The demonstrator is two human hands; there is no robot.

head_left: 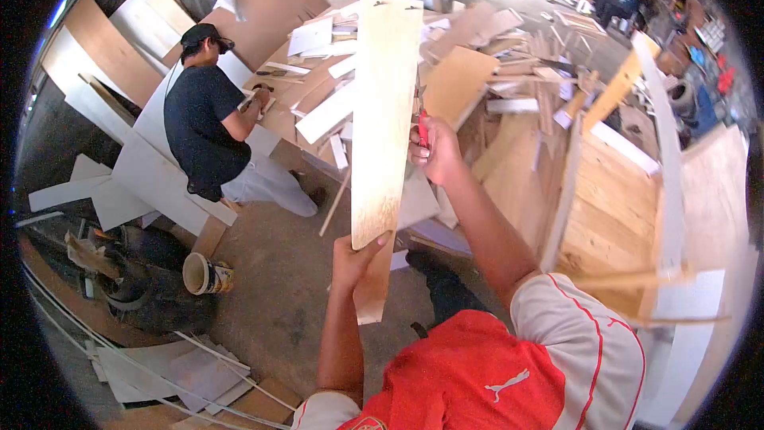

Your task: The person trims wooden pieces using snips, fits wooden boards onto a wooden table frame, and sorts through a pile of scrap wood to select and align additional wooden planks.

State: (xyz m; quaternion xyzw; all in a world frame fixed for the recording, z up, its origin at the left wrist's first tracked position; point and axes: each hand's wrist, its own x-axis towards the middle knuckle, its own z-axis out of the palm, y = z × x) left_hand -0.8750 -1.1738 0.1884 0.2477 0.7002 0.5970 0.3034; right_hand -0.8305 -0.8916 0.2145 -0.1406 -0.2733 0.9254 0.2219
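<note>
A long pale wooden board (385,111) stands tilted upright in front of me, with dark marks at its top edge and a browned patch lower down. My left hand (358,259) is closed round its lower part, the thumb across the face. At the board's right edge, my right hand (438,151) is closed on red-handled pliers (422,123). The metal jaws point upward beside the board, and I cannot tell whether they touch it. A darker strip of wood (371,299) shows below my left hand; how it joins the board is hidden.
A co-worker (208,111) in a dark shirt bends over a worktable on the left. Wood offcuts (517,72) are heaped behind the board. A bucket (208,274) stands on the floor at left. Large wooden panels (609,207) lean at right. Other people sit far back.
</note>
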